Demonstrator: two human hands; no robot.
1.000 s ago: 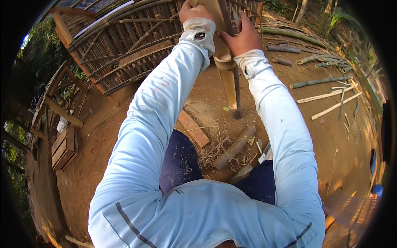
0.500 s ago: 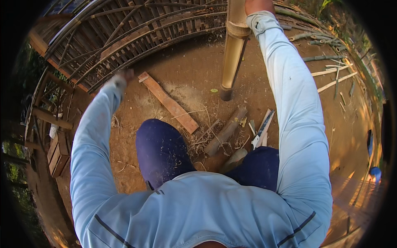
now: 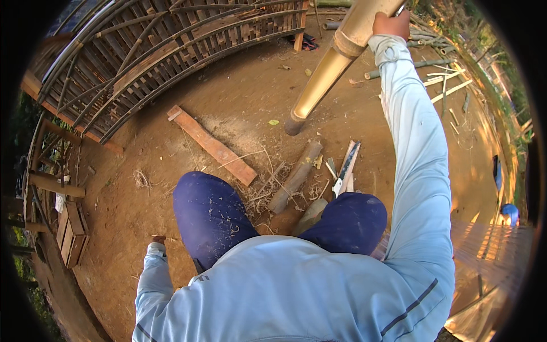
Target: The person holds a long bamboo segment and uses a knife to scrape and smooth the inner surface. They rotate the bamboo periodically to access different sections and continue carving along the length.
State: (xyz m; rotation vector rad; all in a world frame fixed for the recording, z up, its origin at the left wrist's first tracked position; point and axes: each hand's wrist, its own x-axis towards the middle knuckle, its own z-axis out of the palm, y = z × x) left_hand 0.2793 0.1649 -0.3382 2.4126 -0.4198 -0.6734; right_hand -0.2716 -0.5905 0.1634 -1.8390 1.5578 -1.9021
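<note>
At the far left, a slatted wooden crate [image 3: 72,235] sits on bare brown earth, and above it a slatted bamboo structure [image 3: 165,62] curves across the upper left. My left hand [image 3: 158,239] is low, near the outer side of my left knee [image 3: 208,208]; it is small and dark in this view, so I cannot tell whether it is released or clenched. Beyond that knee, a reddish-brown plank [image 3: 213,146] lies obliquely on the ground, with fibrous shavings [image 3: 256,199] beside its nearer end. A short cylindrical length of wood [image 3: 296,176] lies in front of the gap between my knees.

Farther out, the bamboo pole [image 3: 336,65] slants from its dark lower end, at centre, to the upper right; its lower segment is cut open lengthwise, exposing a yellow interior. Just beyond my right knee [image 3: 350,219] lies a long-bladed tool with a white handle [image 3: 338,187]. My right hand [image 3: 392,25], arm extended, is closed on the pole's right side near the upper edge of the view; my fingers are partly hidden. Farther right, loose bamboo lengths [image 3: 407,69] and pale split strips [image 3: 453,91] lie on the ground.
</note>
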